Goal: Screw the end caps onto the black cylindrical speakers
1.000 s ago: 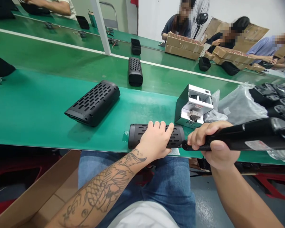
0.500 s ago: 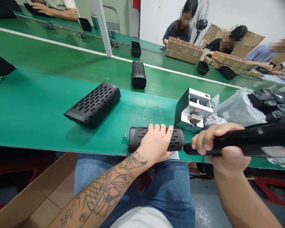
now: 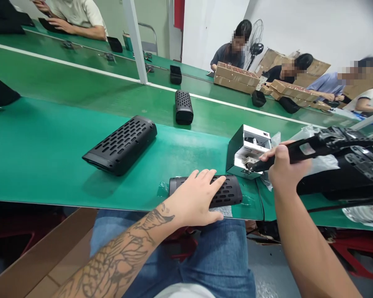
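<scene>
In front of me, close to the table's near edge, lies a black slotted plastic housing [image 3: 228, 192]. My left hand [image 3: 195, 196] rests across it with fingers stretched out and thumb apart, covering its middle. My right hand [image 3: 286, 163] is wrapped round a black electric screwdriver [image 3: 301, 150] with a cord. The screwdriver's tip points at the front outlet of a white and black screw feeder [image 3: 247, 151]; whether it touches cannot be told. To the left lies a larger-looking slotted housing [image 3: 122, 145], and farther back stands another slotted housing [image 3: 184, 107].
Plastic bags and black parts [image 3: 354, 165] crowd the right side. A cable [image 3: 261, 200] hangs over the green table's [image 3: 49, 165] near edge. Across the line, several co-workers sit behind cardboard boxes [image 3: 236, 78]. A white post [image 3: 136, 45] rises beyond the table. An open carton [image 3: 59, 252] stands below left.
My right hand has carried the screwdriver from the housing's right end up to the screw feeder. My left hand's fingers and thumb have loosened on the housing. The view has tilted slightly.
</scene>
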`<state>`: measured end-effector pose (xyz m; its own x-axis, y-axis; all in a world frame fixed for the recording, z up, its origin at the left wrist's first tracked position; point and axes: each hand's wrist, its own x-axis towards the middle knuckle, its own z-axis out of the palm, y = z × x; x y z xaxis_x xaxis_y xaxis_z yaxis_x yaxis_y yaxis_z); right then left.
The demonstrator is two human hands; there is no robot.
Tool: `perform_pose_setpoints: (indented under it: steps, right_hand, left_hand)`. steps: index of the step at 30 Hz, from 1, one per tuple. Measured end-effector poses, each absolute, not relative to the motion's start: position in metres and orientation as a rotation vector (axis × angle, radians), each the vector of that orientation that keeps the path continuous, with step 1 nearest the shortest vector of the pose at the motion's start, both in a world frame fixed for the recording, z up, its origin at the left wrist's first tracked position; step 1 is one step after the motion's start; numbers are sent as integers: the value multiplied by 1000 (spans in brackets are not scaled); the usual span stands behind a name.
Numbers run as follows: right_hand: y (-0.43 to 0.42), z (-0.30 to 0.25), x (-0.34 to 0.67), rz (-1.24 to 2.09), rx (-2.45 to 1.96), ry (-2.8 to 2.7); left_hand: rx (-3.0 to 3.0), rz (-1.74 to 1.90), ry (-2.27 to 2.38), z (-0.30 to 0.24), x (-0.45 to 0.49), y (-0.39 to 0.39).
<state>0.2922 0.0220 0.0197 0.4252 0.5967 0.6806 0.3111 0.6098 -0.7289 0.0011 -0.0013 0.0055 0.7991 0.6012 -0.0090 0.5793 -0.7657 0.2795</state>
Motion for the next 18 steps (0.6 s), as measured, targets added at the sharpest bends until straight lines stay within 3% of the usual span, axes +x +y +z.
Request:
perform_pose_setpoints:
  steps: [6, 9, 13, 18]
  right_hand:
    - [-27, 61, 262, 316, -894, -988]
    - [-62, 78, 240, 533, -780, -1132]
    - [-89, 69, 203, 791, -662, -1256]
    - [-76, 42, 173, 820, -550, -1283]
  left_hand:
    - [2707, 20, 1069, 0, -19, 2]
    - [2688, -11, 1069, -2, -18, 1]
    - [2694, 9, 1068, -1, -17, 1]
    - [2688, 17, 1060, 0, -17, 0]
